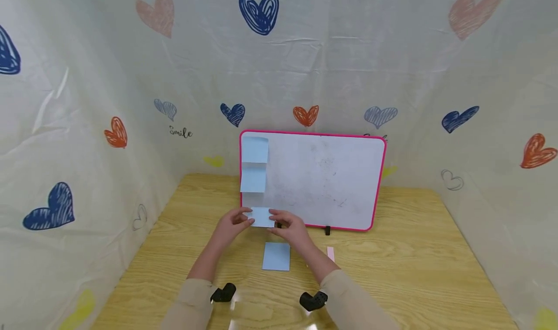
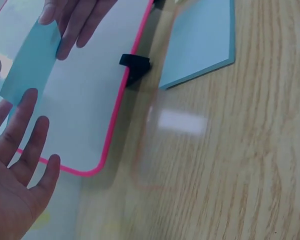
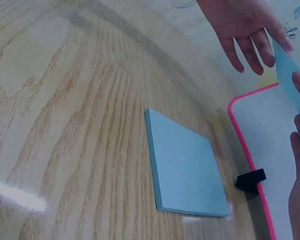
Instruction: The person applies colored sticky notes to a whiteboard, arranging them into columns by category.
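Note:
A light-blue sticky note [image 1: 261, 217] is held between both hands, in front of the whiteboard's lower left part. At its left edge, my left hand [image 1: 228, 227] pinches it between thumb and fingers. My right hand [image 1: 293, 229] pinches the opposite edge. In the left wrist view the note [image 2: 32, 65] spans the two hands at a slant; whether it touches the board cannot be told. Two more blue notes, an upper one [image 1: 255, 149] and a lower one [image 1: 253, 179], stick to the left side of the pink-framed whiteboard [image 1: 322, 180].
A pad of blue sticky notes [image 1: 276, 256] lies on the wooden table [image 1: 405, 262] before the board. Black feet, one at the right [image 1: 328, 230], support the board's lower edge. A pink strip [image 1: 331, 253] lies beside the right forearm. A heart-printed curtain [image 1: 322, 54] encloses the table.

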A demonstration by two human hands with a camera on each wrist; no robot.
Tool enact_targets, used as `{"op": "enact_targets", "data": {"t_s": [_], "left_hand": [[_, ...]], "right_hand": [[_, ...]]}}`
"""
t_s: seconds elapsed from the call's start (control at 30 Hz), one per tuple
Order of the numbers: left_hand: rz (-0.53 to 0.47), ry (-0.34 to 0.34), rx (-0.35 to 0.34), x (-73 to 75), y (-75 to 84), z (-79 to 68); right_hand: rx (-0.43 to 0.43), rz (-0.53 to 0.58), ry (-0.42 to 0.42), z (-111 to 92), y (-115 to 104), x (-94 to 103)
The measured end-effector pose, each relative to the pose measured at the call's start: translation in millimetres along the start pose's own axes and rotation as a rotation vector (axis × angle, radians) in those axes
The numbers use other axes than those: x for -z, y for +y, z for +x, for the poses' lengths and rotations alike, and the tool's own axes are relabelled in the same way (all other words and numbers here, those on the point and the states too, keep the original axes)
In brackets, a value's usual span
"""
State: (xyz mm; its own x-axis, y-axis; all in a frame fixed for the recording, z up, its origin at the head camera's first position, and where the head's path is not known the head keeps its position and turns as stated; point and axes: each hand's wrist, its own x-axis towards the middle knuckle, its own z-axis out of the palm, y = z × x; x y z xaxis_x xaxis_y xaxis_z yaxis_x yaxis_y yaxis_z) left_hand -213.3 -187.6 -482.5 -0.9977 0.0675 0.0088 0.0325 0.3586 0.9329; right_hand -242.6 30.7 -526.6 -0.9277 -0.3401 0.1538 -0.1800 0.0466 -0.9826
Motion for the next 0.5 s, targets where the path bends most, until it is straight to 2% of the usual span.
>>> {"op": "enact_targets", "data": {"t_s": [0.1,0.23,0.5], "left_hand": [[-0.034,0.019,-0.003,1.1,-13.6,7.2],[-0.043,0.034,0.01,3.5,-17.3,11.2],[0.021,0.065,0.005,8.3,-23.7,22.3]], "right_hand": [[-0.004,-0.002,-0.026,7,0,-1.3],[0.017,-0.03,-0.059,17,-1,-2.7],[0.035,-0.177,-0.096,33,0,-5.8]]}}
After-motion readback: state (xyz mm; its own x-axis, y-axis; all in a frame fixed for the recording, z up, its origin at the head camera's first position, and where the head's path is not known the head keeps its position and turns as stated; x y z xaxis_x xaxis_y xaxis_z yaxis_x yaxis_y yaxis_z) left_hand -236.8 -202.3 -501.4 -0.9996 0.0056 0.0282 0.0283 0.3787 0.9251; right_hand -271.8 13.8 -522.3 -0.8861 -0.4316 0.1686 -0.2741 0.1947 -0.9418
